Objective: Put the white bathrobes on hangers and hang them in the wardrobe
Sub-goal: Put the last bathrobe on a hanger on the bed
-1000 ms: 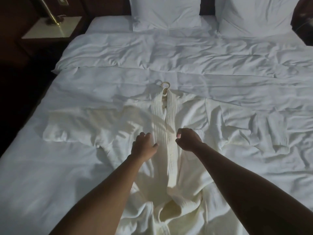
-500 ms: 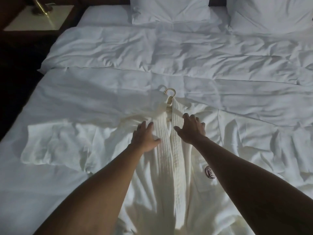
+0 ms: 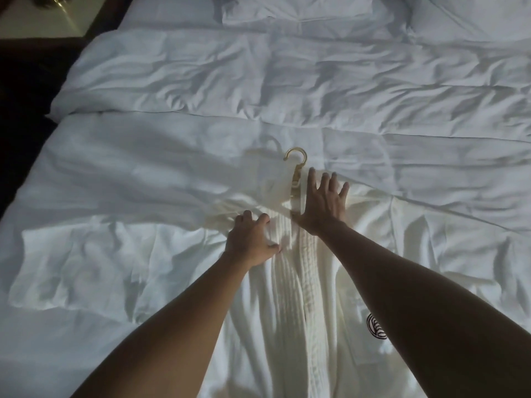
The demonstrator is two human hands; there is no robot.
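Two bare hands are on one white bathrobe (image 3: pixel 290 297) that's laid out flat on the bed (image 3: pixel 143 156), collar toward 12 o'clock. The right hand (image 3: pixel 323 203) is spread out flat with straight fingers, pressing the robe's shoulder just at 3 o'clock of the gold hanger (image 3: pixel 296 168), whose hook pokes out past the collar. The left hand (image 3: pixel 251 239) sits at about 7 o'clock from the hook, fingers curled and bunching the ribbed lapel fabric. A dark round logo (image 3: pixel 375 326) shows on the chest, half hidden behind the right forearm. Two pillows (image 3: pixel 287 7) are up at 12 o'clock, and a nightstand (image 3: pixel 43 18) at 10 o'clock.
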